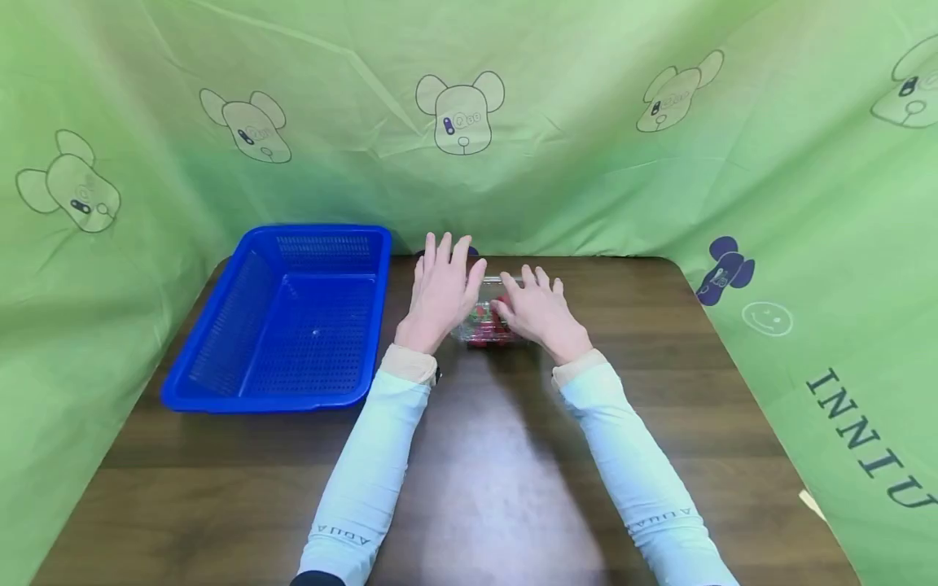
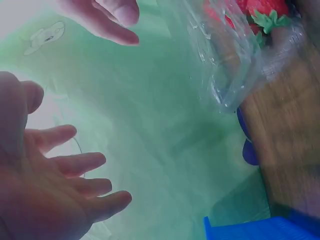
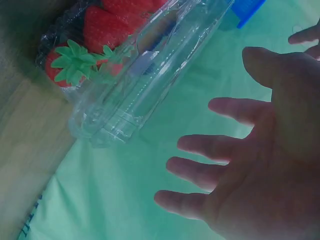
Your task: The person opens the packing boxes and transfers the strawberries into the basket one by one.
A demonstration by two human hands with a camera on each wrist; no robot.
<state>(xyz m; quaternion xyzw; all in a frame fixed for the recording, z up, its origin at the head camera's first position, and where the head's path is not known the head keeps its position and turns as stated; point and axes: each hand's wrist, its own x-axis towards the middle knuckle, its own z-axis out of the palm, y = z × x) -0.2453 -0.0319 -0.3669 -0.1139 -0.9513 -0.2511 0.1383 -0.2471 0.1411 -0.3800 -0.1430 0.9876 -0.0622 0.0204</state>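
Observation:
A clear plastic clamshell box (image 1: 484, 327) of red strawberries (image 3: 107, 27) with green leaf caps sits on the table, partly hidden under my hands in the head view. In the right wrist view its clear lid (image 3: 155, 85) stands raised at an angle. My left hand (image 1: 442, 293) is over the box's left side, fingers spread and straight. Over the right side is my right hand (image 1: 542, 313), its fingers extended. Both wrist views show a gap between each palm and the plastic, and neither hand holds anything.
A blue perforated plastic basket (image 1: 271, 403) stands to the left on the brown wooden table (image 1: 659, 391). Behind the table and along its sides hangs a green cloth (image 1: 557, 179) printed with bear heads.

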